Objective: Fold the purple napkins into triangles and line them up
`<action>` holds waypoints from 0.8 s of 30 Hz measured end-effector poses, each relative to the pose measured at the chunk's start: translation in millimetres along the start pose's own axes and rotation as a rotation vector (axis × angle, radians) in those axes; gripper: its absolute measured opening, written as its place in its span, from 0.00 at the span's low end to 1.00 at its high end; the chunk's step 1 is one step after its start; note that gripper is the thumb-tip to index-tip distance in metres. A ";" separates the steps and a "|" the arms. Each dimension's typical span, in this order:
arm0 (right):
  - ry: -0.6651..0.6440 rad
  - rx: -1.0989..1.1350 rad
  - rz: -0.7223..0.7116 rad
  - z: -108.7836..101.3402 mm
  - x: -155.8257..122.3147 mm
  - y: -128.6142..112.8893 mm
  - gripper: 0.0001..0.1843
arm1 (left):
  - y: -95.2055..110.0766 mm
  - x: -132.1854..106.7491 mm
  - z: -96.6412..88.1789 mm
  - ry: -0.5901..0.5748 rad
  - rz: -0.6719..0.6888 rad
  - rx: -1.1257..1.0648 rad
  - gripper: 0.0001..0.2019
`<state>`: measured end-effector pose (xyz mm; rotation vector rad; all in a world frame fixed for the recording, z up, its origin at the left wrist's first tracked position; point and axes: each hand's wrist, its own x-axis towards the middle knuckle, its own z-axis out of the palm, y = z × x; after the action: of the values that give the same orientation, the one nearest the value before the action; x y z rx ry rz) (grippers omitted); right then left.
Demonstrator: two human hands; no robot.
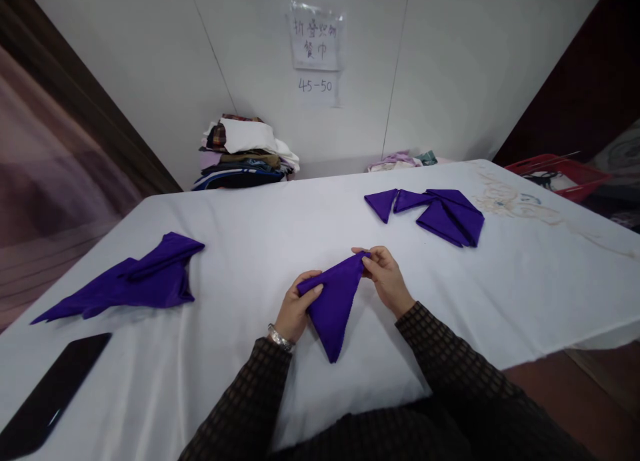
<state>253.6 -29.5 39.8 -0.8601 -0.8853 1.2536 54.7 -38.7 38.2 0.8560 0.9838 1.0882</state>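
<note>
Between my two hands hangs a purple cloth napkin (336, 309), folded into a triangle with one point hanging down toward me. My left hand (296, 306) pinches its left corner, thumb on the front and fingers behind. At the upper right corner, my right hand (384, 274) grips the folded tip between thumb and fingers. Crumpled purple cloth (145, 281) lies in a loose heap on the left of the table. Several folded purple napkins (457, 214) lie at the back right, with a small triangular one (383, 203) at their left end.
A white cloth (280, 237) covers the table. A black phone (55, 387) lies at the front left. Behind the table are a stack of folded clothes (245, 151) and more fabric (395, 161). A red basket (583, 181) stands at the far right. Paper signs (316, 51) hang on the wall.
</note>
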 end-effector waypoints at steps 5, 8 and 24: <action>0.004 0.013 -0.020 -1.5 0.8 0.5 0.12 | -2.6 1.2 -1.4 -0.015 0.002 0.019 0.19; 0.009 0.019 -0.015 -1.9 0.8 0.1 0.12 | -3.8 1.4 -1.9 -0.026 -0.001 0.025 0.19; 0.063 0.113 0.123 -2.0 4.6 4.8 0.22 | -2.2 2.0 0.4 0.005 -0.096 -0.025 0.17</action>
<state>253.9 -24.5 34.9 -0.8691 -0.7137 1.3625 56.1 -37.4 35.9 0.7784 1.0037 1.0191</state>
